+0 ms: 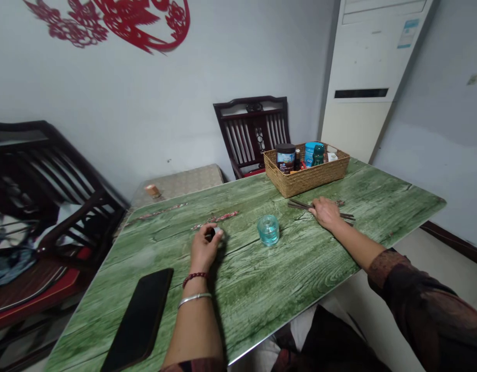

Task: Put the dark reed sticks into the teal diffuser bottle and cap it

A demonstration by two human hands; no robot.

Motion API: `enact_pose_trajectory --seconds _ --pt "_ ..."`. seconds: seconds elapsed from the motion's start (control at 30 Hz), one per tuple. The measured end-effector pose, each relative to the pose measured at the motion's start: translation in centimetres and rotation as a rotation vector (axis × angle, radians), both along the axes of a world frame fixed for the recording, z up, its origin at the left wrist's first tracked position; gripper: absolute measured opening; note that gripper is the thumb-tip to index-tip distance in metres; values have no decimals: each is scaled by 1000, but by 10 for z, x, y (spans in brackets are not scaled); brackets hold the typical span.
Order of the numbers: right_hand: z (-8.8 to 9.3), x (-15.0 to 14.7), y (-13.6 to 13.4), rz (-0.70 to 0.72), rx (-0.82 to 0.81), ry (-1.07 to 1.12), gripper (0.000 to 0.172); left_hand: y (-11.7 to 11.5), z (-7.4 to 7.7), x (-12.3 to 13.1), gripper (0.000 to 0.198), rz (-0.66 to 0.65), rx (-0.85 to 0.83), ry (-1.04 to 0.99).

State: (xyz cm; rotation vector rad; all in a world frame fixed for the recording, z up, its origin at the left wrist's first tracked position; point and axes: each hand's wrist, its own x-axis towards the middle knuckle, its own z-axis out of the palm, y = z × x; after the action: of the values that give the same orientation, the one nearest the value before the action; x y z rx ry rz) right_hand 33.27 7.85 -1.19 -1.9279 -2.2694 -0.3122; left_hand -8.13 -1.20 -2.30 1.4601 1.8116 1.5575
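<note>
My left hand (206,245) rests on the green wood-print table (238,289), its thumb and fingers curled together around something small. A whitish-grey edge and a dark part of it show at the fingertips, too little to name. To the right, my right hand (325,212) is closed over a bundle of thin dark chopsticks (347,216) lying on the tabletop; their ends stick out on both sides of it. Between the two hands stands a short teal glass cup (268,230), touched by neither.
A woven basket (311,181) with several jars and bottles stands at the back right. A black tablet-like slab (139,320) lies at the front left. Dark wooden chairs (257,129) stand behind and to the left. A small orange-brown object (152,191) sits on a side surface.
</note>
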Motion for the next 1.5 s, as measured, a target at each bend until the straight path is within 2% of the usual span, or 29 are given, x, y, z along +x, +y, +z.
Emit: enact_pose_trajectory --seconds 0.07,0.13,0.2,0.27,0.33,0.43,0.5,0.6,0.7,0.8,1.13,1.27,1.33,1.4,1.5 --pt "7 -1 -6 -7 21 21 39 -2 5 6 44 -29 14 -84" --pt "18 -8 -11 42 67 93 37 -6 14 17 50 -109 51 -279" --pt "30 -22 -15 192 55 225 34 -10 25 32 55 -220 88 -509" --pt "37 -43 -16 407 -78 393 36 -12 37 48 56 -298 91 -628" --pt "37 -67 -16 570 -297 560 59 -10 46 63 54 -327 86 -634" --pt "24 -100 -16 658 -490 764 91 -2 52 84 49 -304 130 -499" --pt "12 -116 -19 684 -495 878 95 3 50 97 45 -287 163 -394" --pt "-1 -127 -27 679 -440 957 88 8 39 112 41 -313 177 -335" --pt "-4 -129 -32 655 -404 946 83 9 27 120 40 -338 159 -311" --pt "-3 -129 -32 680 -388 947 79 8 21 121 38 -347 131 -281" --pt "-7 -133 -29 667 -367 952 78 8 22 122 41 -299 49 -149" --pt "-4 -132 -30 660 -371 903 79 0 26 120 39 -389 56 -131" --pt "-3 -133 -30 651 -379 880 79 -3 27 119 45 -474 41 -127" --pt "-2 -133 -30 646 -386 874 80 -4 27 118 58 -503 42 -120" --pt "-3 -134 -30 656 -381 878 79 0 25 119 76 -371 94 -53"
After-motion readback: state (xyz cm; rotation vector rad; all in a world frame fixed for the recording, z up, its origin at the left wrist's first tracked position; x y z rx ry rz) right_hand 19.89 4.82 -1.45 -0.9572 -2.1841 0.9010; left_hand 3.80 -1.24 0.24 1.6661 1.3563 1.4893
